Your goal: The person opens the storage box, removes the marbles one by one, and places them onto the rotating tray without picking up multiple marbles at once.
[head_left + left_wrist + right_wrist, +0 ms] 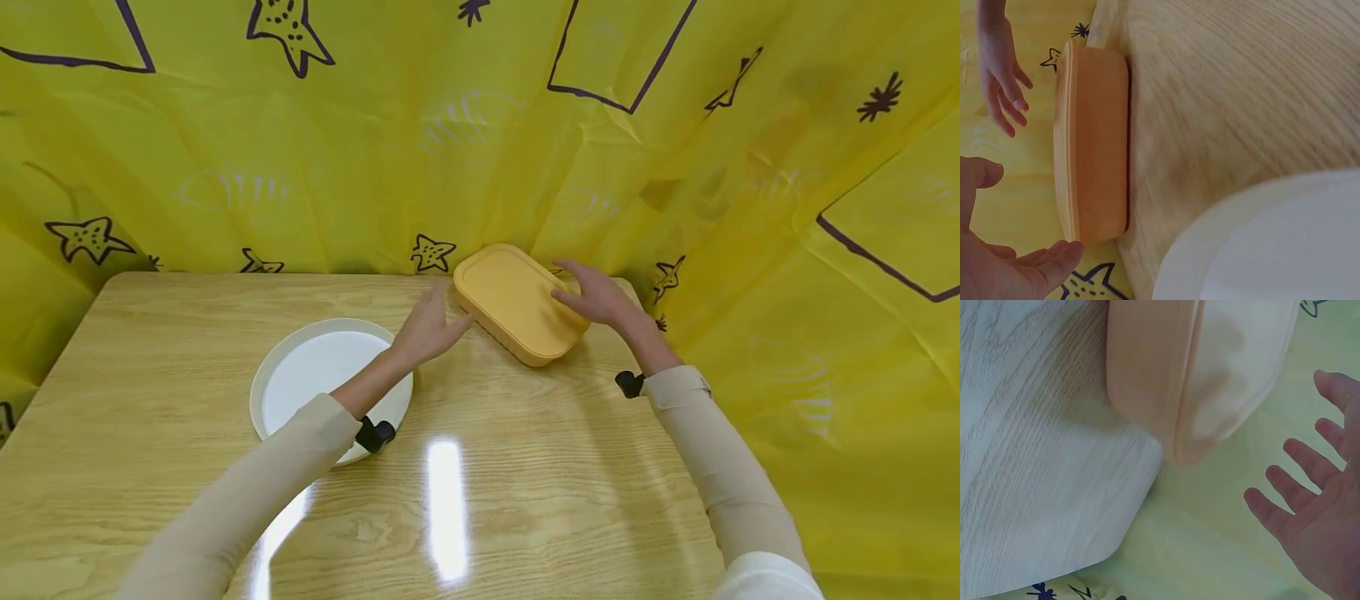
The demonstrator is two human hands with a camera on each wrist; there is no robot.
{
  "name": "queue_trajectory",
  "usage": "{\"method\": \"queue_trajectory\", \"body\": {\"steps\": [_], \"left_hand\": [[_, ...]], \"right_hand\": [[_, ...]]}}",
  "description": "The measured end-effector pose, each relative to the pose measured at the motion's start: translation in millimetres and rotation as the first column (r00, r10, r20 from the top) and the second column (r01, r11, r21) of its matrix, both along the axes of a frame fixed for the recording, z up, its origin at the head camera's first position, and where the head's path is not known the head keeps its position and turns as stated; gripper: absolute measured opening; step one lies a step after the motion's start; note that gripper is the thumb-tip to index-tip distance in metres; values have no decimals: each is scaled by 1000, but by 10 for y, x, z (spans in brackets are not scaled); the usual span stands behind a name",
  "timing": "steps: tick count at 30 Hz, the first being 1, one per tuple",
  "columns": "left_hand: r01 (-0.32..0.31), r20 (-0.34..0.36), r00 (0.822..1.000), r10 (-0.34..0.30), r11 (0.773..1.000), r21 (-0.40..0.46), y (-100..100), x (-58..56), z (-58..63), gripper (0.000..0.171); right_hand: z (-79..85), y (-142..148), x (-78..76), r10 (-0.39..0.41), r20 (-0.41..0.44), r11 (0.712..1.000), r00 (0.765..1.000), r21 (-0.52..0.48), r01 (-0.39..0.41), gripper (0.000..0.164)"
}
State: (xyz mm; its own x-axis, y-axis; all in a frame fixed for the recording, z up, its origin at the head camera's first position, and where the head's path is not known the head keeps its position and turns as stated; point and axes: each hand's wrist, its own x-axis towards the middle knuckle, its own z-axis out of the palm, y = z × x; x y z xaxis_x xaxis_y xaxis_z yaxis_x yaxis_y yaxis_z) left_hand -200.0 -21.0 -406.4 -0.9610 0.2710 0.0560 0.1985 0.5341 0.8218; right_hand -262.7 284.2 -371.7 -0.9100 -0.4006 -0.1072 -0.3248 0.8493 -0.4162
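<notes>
In the head view, your left hand (429, 329) is spread, with its thumb apart from its fingers. The orange box (517, 300) sits on the bench (525, 500), just to the right of that hand. Your right hand (596, 296) is spread too, above the right side of the box. The big white plate (318, 367) is to the left of your left hand, and that arm goes over part of it. The yellow curtain (375, 125) with stars on it hangs past both hands.

In the left wrist view, your left fingertips are very near one end of the box. You cannot tell if they touch it. Your right hand is across from your left one, up over the lid, with its fingers a bit apart. The plate shows on the bench side of your left hand.

In the right wrist view, your right hand has its thumb and fingers spread wide. There is a gap between it and the box, and a dark shadow lies on the lid.
</notes>
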Motion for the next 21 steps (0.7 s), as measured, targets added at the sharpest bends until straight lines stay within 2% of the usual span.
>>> {"method": "queue_trajectory", "body": {"steps": [4, 9, 13, 16, 21], "left_hand": [[-13, 16, 1000, 12, 997, 75, 104, 4, -63, 79], [-54, 104, 994, 43, 993, 105, 266, 19, -115, 80], [-84, 147, 987, 60, 983, 164, 398, 26, -145, 80], [-117, 185, 980, 75, 967, 226, 482, 33, -167, 82], [-181, 275, 957, 93, 932, 315, 582, 38, -191, 86]], "right_hand": [[-22, -8, -64, -4, 20, 1000, 1000, -2, 4, 61], [-81, 4, -152, -4, 44, 1000, 999, 18, 3, 61], [-138, 15, -227, -7, 56, 999, 998, 41, 5, 60], [-181, 32, -284, -16, 72, 999, 997, 43, 13, 61], [-233, 96, -381, -11, 108, 1000, 994, 17, 10, 61]]}}
